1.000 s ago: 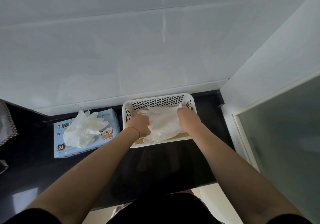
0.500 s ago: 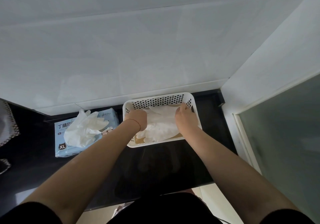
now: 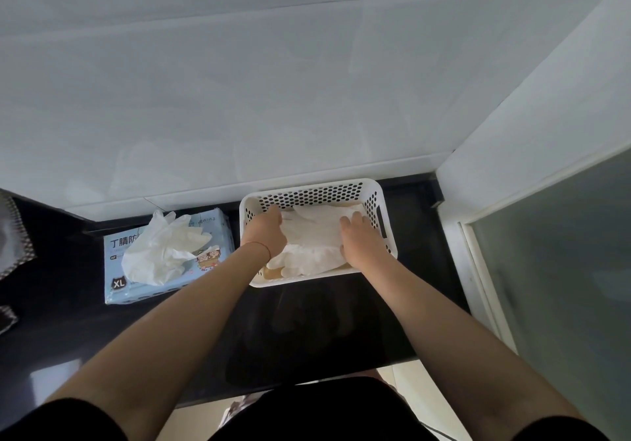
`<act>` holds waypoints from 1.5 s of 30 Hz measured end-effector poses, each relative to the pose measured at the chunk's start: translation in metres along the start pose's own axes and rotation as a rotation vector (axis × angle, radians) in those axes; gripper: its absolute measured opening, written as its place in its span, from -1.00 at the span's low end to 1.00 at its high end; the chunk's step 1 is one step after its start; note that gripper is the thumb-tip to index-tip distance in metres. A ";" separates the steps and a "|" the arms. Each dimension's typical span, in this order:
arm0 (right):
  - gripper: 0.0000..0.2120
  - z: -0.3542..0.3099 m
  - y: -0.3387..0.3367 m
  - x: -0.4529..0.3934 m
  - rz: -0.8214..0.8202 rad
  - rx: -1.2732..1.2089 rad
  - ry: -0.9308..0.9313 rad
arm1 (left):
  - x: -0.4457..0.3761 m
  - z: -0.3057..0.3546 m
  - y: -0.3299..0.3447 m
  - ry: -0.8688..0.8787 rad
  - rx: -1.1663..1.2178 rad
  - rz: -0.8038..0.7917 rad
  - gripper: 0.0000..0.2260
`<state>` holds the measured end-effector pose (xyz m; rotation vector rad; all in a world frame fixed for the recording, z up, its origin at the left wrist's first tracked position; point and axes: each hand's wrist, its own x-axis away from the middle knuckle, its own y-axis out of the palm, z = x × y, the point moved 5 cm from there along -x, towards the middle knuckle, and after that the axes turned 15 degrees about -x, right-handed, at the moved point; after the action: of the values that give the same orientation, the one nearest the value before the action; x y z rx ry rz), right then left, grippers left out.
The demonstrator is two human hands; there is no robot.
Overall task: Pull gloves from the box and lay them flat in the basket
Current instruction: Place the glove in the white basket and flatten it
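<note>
Both hands down inside the white perforated basket (image 3: pixel 384 232), which stood on the dark counter (image 3: pixel 85 331) against the back wall. A white glove (image 3: pixel 314 235) spread across the basket floor, fingers pointing toward the near rim, over what looked like more pale gloves beneath, though hard to separate one layer from another at that angle. Left hand (image 3: pixel 268 234) at the glove's left edge, knuckles up, fingers bent over and apparently pinching the material; fingertips hidden, so the pinch judged rather than plainly seen. Right hand (image 3: pixel 358 240) laid palm-down on the right side of the glove, fingers fairly straight and pressing, gripping nothing. Both forearms reaching straight forward from the body, the left wrist carrying a thin red string (image 3: pixel 261 247). Just left of the basket, the blue glove box (image 3: pixel 211 222), marked XL, with another white glove (image 3: pixel 164 252) billowing loose out of its opening. Chief risk, as a judgement: thin film clinging to skin, so that lifting either hand could drag the sheet up and wrinkle or fold it again. Also likely: a cuff or finger folded under and trapped by the pressing palm, leaving the layer uneven. Later, a careless tug at the box could bring out several gloves together or slide the light box along the smooth counter.
</note>
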<state>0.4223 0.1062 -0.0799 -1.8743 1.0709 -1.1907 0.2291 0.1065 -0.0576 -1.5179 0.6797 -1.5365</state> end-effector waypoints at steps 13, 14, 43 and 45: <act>-0.83 -0.026 -0.007 0.002 -0.120 0.000 -0.146 | 0.020 0.035 0.006 0.370 -0.437 -0.058 -0.87; -0.86 -0.029 -0.003 0.003 -0.180 -0.012 -0.151 | 0.021 0.037 0.011 0.382 -0.451 -0.096 -0.85; -0.77 -0.005 -0.021 -0.038 -0.015 -0.193 -0.038 | -0.025 0.018 0.006 0.033 -0.209 0.043 -0.79; -0.77 -0.002 -0.015 -0.040 -0.004 -0.177 -0.028 | -0.028 0.016 0.012 0.019 -0.190 0.045 -0.77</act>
<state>0.4148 0.1481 -0.0811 -2.0215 1.1908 -1.0997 0.2444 0.1272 -0.0799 -1.6174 0.8864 -1.4881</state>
